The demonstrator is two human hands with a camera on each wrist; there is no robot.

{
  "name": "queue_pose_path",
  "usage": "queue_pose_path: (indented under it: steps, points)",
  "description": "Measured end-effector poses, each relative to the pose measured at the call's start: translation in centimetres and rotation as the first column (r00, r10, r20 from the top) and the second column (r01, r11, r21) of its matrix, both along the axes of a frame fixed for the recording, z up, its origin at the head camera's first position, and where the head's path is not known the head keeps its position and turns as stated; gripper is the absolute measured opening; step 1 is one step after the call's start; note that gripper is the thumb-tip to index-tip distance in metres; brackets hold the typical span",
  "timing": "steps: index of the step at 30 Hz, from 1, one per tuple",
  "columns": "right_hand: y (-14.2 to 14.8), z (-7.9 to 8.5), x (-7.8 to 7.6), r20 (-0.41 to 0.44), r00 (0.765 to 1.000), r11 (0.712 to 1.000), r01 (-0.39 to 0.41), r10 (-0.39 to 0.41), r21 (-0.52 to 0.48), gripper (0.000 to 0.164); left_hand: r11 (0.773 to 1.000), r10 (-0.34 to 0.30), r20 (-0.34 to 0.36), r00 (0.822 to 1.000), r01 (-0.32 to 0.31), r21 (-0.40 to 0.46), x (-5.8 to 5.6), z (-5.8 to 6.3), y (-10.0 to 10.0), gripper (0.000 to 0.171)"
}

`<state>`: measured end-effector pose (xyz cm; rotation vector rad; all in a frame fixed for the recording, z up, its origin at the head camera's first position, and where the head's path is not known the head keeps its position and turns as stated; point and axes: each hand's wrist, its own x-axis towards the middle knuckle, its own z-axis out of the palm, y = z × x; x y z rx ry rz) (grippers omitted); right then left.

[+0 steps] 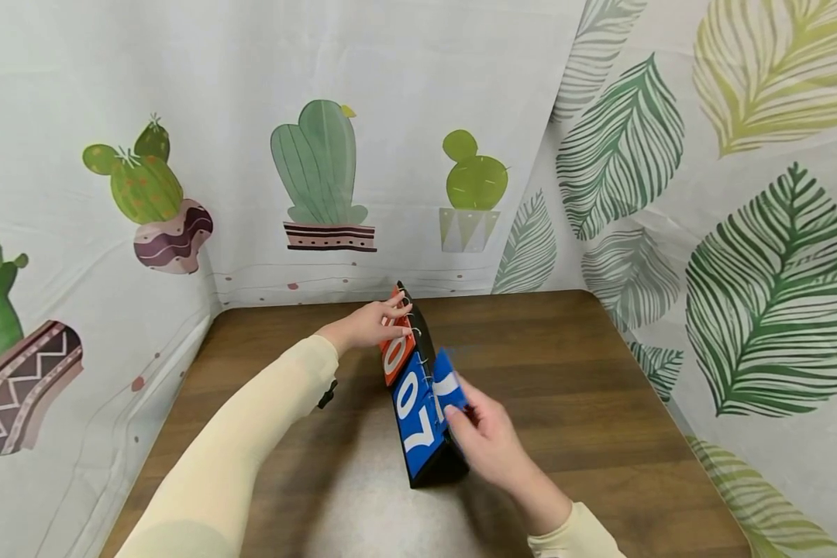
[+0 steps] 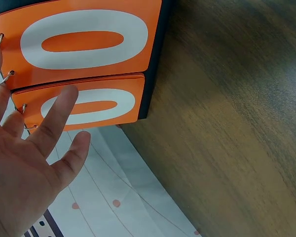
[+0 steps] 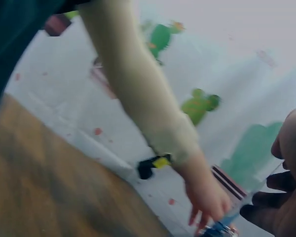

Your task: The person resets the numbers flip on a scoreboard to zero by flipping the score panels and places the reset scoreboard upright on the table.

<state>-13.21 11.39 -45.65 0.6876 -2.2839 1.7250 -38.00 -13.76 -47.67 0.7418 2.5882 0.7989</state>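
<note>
A tabletop flip scoreboard with a black stand and ring-bound number cards stands on the table. Its blue cards show 0 and 7 at the near end; the orange cards at the far end each show 0. My left hand rests along the top edge by the orange cards, fingers spread and fairly straight across the rings. Between thumb and fingers, my right hand pinches a blue number card, lifted over the rings to the right side of the stand. The right wrist view is blurred.
The brown wooden table runs back to a white curtain printed with potted cacti. On the right hangs a cloth with large leaf prints. A small black strap piece sticks out beneath the left wrist.
</note>
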Motion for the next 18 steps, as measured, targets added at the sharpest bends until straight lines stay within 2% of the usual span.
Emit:
queue_pose_path:
  steps: [2, 4, 9, 13, 18]
  points:
    - [-1.1, -0.2, 0.2, -0.083, 0.997, 0.994, 0.015, -0.006, 0.106, 0.051, 1.000, -0.007, -0.006, 1.000, 0.007, -0.002, 0.0, 0.0, 0.0, 0.074]
    - [-2.0, -0.6, 0.2, -0.176, 0.984, 0.974, 0.053, -0.014, 0.219, 0.052, 1.000, -0.013, -0.010, 1.000, 0.013, -0.001, 0.0, 0.0, 0.0, 0.074]
    - [-3.7, -1.7, 0.1, -0.373, 0.927, 0.868, 0.205, -0.025, 0.452, 0.045, 1.000, -0.029, -0.033, 0.999, 0.029, -0.005, 0.1, 0.1, 0.0, 0.073]
    - [-4.3, -2.2, -0.1, -0.461, 0.887, 0.783, 0.280, 0.009, 0.555, 0.041, 1.000, -0.021, -0.037, 0.999, 0.021, -0.008, 0.3, 0.1, 0.1, 0.073]
    - [-4.6, -2.7, -0.5, -0.521, 0.849, 0.721, 0.310, 0.082, 0.619, 0.039, 1.000, -0.011, -0.032, 0.999, 0.010, -0.007, 0.3, 0.2, 0.1, 0.072]
